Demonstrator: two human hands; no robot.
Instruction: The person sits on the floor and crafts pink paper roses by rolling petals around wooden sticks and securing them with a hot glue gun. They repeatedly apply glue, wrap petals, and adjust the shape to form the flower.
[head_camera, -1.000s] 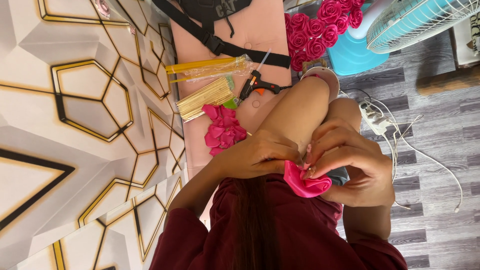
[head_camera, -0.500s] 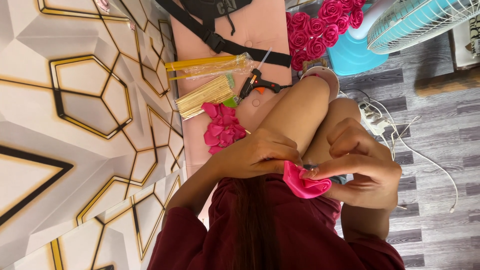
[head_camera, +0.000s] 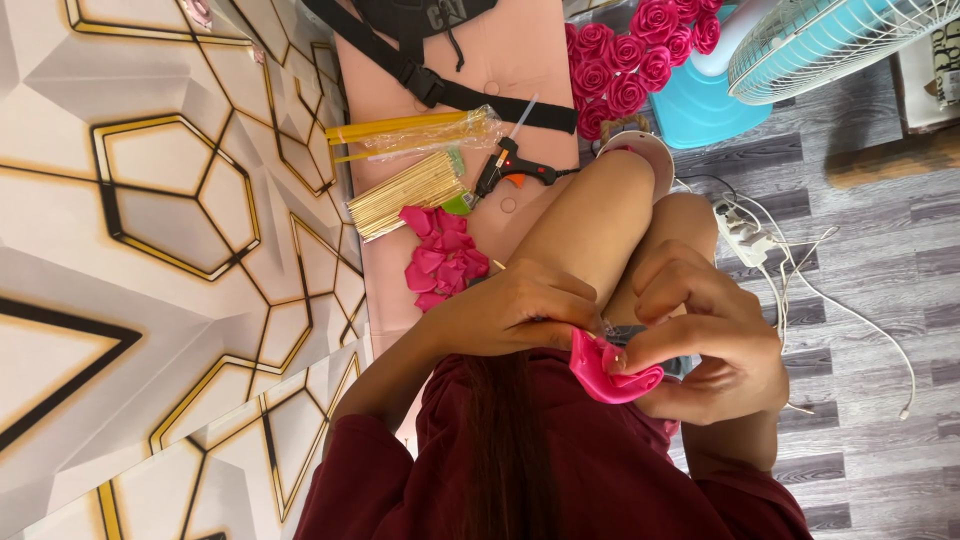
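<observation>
Right hand (head_camera: 705, 345) curling half-closed, fingertips pinching pink ribbon flower (head_camera: 610, 368) near lap. Left hand (head_camera: 520, 310) closing on flower's left edge. One glue gun (head_camera: 510, 168), far. One loose petal pile (head_camera: 440, 258), left.

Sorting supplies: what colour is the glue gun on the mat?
Black with an orange trigger, the glue gun shows best in the head view.

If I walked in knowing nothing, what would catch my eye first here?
Probably the bright pink ribbon piece, pinched between the left hand and right hand at the centre of the view. Next, the pile of pink petals on the pale pink surface beside a bundle of wooden sticks, and the finished pink roses near the blue fan.
</observation>
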